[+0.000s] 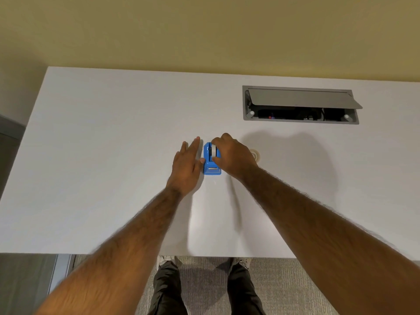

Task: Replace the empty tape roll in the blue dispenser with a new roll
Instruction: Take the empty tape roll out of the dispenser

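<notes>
We saw the blue dispenser (pixel 211 160) lying lengthwise toward us, our right hand (pixel 231 156) pinching its roll (pixel 213 148), our left hand (pixel 187 163) spread flat beside.

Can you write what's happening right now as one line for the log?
left hand: open, beside blue dispenser | right hand: fingers on roll in dispenser | tape roll: on table, behind right hand

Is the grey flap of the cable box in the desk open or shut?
Open. The grey flap is tilted up, and the dark inside of the cable box shows beneath it.
</notes>
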The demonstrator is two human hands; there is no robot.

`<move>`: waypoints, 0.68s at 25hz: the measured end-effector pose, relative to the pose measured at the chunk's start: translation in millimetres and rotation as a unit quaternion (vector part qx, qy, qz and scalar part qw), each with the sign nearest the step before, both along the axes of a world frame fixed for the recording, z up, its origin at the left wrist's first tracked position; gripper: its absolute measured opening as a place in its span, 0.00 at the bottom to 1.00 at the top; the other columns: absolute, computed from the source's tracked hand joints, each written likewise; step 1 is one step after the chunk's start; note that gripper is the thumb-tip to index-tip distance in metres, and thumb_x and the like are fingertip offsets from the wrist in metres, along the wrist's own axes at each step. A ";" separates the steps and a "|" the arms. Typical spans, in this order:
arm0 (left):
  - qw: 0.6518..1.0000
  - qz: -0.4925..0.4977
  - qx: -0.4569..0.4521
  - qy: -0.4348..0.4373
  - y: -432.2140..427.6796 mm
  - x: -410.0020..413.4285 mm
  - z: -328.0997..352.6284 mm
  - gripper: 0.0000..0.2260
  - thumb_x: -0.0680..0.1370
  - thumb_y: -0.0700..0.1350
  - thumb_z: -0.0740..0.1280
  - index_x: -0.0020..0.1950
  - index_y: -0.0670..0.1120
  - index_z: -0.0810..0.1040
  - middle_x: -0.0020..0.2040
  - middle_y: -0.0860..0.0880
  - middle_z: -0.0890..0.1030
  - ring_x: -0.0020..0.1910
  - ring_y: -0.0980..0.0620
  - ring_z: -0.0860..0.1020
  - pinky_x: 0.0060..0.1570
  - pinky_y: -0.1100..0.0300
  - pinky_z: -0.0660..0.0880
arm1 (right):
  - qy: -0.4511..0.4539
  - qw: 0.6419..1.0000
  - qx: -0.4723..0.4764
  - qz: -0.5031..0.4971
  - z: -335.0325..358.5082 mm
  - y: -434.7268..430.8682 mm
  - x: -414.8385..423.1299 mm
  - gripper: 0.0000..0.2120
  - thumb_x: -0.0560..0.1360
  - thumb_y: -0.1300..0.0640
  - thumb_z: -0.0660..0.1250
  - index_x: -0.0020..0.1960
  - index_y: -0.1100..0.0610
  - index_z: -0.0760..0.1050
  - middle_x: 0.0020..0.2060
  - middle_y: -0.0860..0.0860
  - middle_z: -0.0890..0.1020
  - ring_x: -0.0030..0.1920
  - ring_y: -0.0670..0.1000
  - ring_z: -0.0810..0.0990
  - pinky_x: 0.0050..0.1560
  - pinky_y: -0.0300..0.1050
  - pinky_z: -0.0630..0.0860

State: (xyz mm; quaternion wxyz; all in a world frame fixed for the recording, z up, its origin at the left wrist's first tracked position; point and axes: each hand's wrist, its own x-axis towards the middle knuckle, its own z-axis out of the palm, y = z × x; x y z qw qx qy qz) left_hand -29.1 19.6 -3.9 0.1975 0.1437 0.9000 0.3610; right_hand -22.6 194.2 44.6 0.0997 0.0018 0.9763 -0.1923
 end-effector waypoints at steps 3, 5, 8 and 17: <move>0.995 -0.054 -0.037 -0.075 6.2 -10.2 0.3 0.36 0.78 0.50 0.62 0.83 0.52 0.50 0.83 0.51 0.54 0.82 0.46 0.43 0.78 0.45 0.38 | 0.005 1.000 -0.006 -0.004 -0.6 -0.5 -1.4 0.19 0.74 0.54 0.69 0.62 0.58 0.73 0.54 0.55 0.78 0.47 0.54 0.80 0.44 0.40 0.72; 0.993 -0.085 -0.066 -0.057 3.1 -13.2 -6.9 0.43 0.74 0.60 0.68 0.82 0.55 0.47 0.83 0.52 0.50 0.82 0.48 0.42 0.78 0.44 0.38 | 0.007 1.000 -0.009 -0.008 -0.5 -1.2 -2.7 0.18 0.74 0.54 0.69 0.61 0.58 0.73 0.53 0.56 0.78 0.45 0.54 0.80 0.44 0.40 0.73; 0.992 -0.094 -0.088 -0.005 -2.3 -13.1 -18.1 0.49 0.70 0.67 0.72 0.82 0.56 0.47 0.83 0.52 0.50 0.83 0.48 0.44 0.79 0.43 0.41 | 0.004 1.000 -0.003 -0.007 -0.4 -3.3 -4.0 0.18 0.74 0.54 0.69 0.61 0.58 0.73 0.51 0.56 0.77 0.44 0.54 0.80 0.44 0.41 0.75; 0.991 -0.079 -0.106 0.027 -0.5 -7.6 -18.9 0.43 0.75 0.66 0.67 0.82 0.54 0.47 0.84 0.51 0.49 0.82 0.49 0.43 0.79 0.44 0.39 | 0.014 0.999 -0.034 -0.023 -0.1 -1.2 -3.8 0.17 0.73 0.54 0.70 0.59 0.58 0.73 0.49 0.55 0.79 0.41 0.51 0.78 0.43 0.40 0.74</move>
